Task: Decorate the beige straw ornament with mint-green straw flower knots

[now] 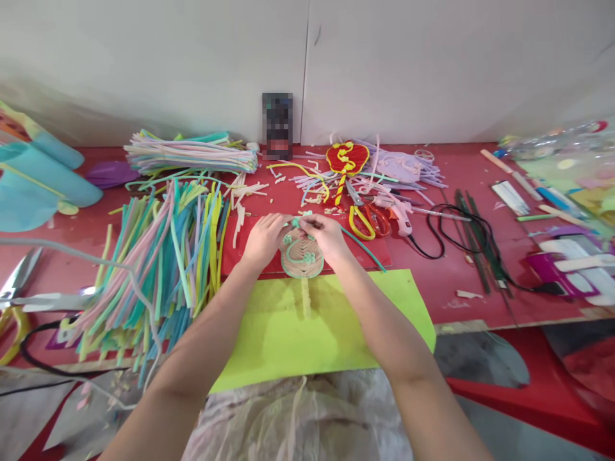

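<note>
Nearest: 2 bare forearms [384, 326], reaching over pale sheer cloth [307, 422]. Lime sheet [283, 352] beyond, overlapping the front of the red surface [437, 282]. Left hand [266, 238] and right hand [324, 235] meet at a small mint piece [296, 221]; fingers narrow on both sides, seemingly pinching it. Exact grip hidden.

Beige disc [302, 256], mint-edged with curled trim, lies under and between the hands; its pale stem [306, 299] runs over the lime sheet. Step in hand, my judgement: forming or fitting a small ornament by the disc's top. Next move calls for a light, steady pinch and careful alignment.

Containers: blue rolls [62, 182] at left, possibly hollow; cannot tell if they hold anything. Clear plastic [567, 144] far right, contents unclear. Loose multicoloured stems [148, 256] heap directly on the surface, left side.
</note>
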The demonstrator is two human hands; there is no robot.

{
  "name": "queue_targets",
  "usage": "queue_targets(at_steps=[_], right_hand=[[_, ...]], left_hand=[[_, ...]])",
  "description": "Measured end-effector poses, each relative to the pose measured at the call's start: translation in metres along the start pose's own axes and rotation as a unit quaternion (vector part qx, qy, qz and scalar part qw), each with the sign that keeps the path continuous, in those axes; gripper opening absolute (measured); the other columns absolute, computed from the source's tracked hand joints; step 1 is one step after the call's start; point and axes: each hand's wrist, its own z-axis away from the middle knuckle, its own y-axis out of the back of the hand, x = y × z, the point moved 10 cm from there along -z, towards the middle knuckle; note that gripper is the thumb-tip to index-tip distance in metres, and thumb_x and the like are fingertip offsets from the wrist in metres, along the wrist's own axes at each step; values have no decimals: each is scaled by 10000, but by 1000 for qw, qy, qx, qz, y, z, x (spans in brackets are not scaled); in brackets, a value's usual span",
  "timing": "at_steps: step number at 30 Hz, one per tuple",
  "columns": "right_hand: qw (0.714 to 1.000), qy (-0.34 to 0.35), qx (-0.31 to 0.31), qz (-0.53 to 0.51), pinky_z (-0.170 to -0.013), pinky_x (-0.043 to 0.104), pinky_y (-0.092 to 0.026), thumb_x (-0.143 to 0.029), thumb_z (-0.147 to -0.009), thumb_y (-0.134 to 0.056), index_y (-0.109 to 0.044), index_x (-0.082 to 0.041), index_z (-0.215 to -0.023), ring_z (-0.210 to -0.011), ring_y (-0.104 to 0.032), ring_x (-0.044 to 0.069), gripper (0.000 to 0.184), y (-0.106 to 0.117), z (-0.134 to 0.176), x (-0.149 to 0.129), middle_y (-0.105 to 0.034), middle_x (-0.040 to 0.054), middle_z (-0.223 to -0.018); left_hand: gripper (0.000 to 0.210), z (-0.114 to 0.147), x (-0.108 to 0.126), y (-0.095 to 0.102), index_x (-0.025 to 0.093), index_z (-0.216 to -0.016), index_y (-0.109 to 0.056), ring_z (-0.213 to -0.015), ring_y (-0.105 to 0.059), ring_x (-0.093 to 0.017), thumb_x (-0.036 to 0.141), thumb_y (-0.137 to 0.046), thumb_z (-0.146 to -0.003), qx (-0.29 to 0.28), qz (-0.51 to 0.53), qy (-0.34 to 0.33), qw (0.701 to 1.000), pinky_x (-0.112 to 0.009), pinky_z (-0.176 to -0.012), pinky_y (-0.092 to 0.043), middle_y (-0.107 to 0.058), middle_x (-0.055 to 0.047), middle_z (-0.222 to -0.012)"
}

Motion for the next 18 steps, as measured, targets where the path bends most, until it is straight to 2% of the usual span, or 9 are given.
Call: queue_targets(at_steps=[13,18], right_hand=[[1000,3,-10,1,-633,272,-479,-372,-608,-748,-661,-171,-726,-556,-558,105,249,-2,1,0,-607,-20,-575],[1000,8,-10,3,-649,287,-484,-383,-622,-740,-654,-173,-748,-560,-567,110,259,-2,1,-1,-605,-18,-594]], left_hand=[[212,1,-2,5,186,-963,-603,-846,-577,-174,306,-437,-910,27,7,-7,1000,-308,-770,-445,-661,-51,-895],[192,2,-9,3,202,-997,-597,-899,-583,-167,293,-462,-895,41,92,45,994,-309,-813,-452,-653,-44,-938]])
